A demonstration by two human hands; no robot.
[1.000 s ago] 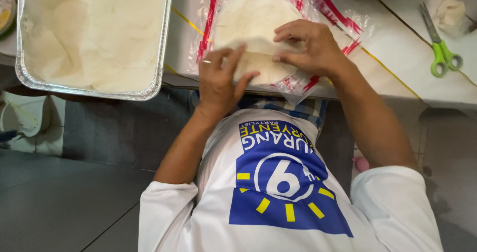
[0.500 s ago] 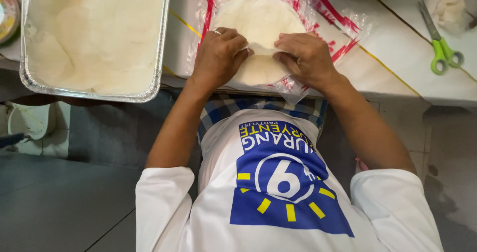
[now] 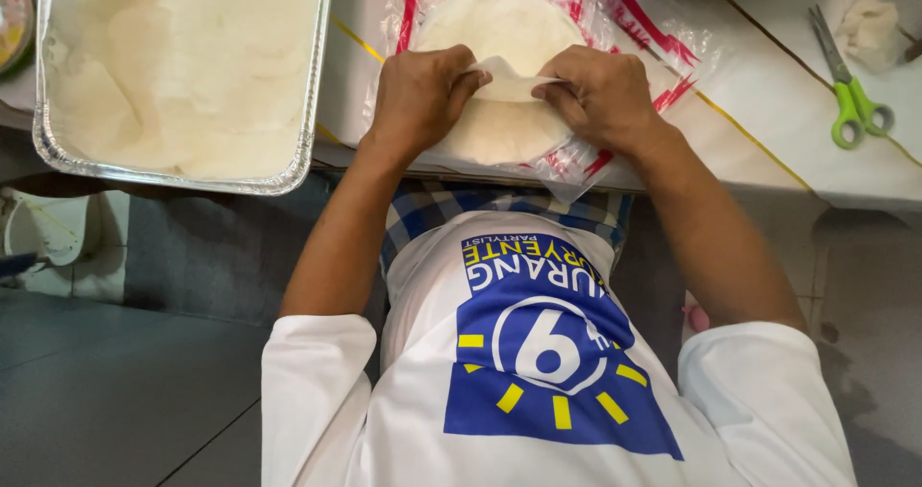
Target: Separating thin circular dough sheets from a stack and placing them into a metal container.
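Two hands, left hand (image 3: 420, 98) and right hand (image 3: 600, 98), pinch one thin white wrapper (image 3: 504, 79) above a round stack (image 3: 499, 26) on one clear red-striped plastic bag (image 3: 663, 55); one foil tray (image 3: 317, 112) left.

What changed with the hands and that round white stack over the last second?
The left hand moved in beside the right hand; both now pinch and lift the edge of the top wrapper. The foil tray and green scissors stayed put.

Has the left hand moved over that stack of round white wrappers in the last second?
Yes. The left hand has slid up the stack of wrappers, away from the table edge, and now pinches a wrapper's edge with the right hand.
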